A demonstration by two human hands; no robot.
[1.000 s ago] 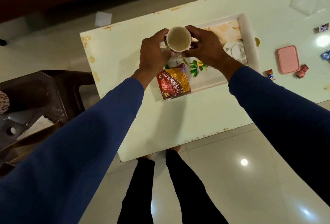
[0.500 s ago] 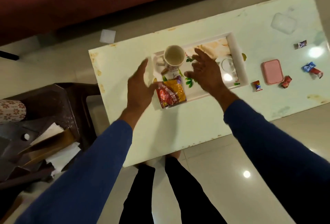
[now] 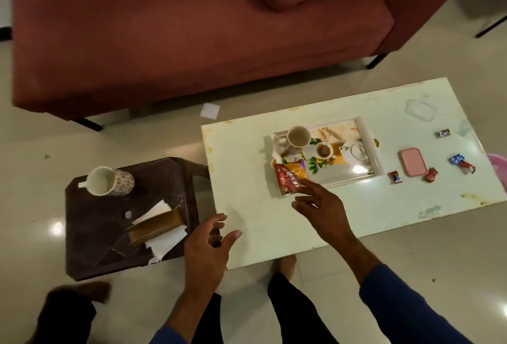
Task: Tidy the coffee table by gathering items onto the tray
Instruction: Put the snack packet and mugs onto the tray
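Two grips: left hand (image 3: 204, 245) and right hand (image 3: 321, 206) both spread, holding nothing.
Table (image 3: 247, 206): under both grips.
Tray (image 3: 367, 149): beyond the right grip; a careless reach could knock its near rim.
Mug (image 3: 298, 136): upright at the tray's far-left corner, well clear of both grips.
Snack packet (image 3: 290, 180): at the right fingertips, overhanging the tray edge; may slide off.
Pink case (image 3: 413, 162), candies (image 3: 395, 177): outward of the right grip, not yet gathered; easily scattered.
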